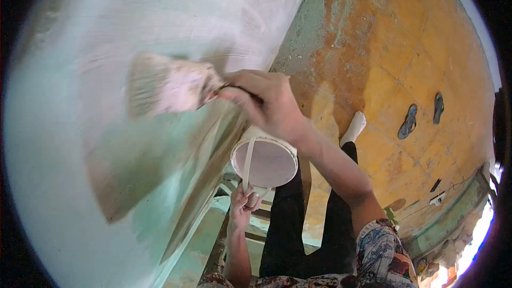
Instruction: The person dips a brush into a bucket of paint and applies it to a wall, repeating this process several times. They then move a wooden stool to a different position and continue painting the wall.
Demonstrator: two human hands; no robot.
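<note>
while both fists grip | right hand [269,106]: one brush [168,86] | left hand [244,202]: one bucket [264,162] | two sandals [423,114]

Yellow floor [384,82] w/ 2 sandals [422,116].

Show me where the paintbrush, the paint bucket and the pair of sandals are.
paintbrush [165,86], head view, on the wide bristles.
paint bucket [265,164], head view, on the white paint inside.
pair of sandals [409,121], head view, on the left sandal's sole.
</note>
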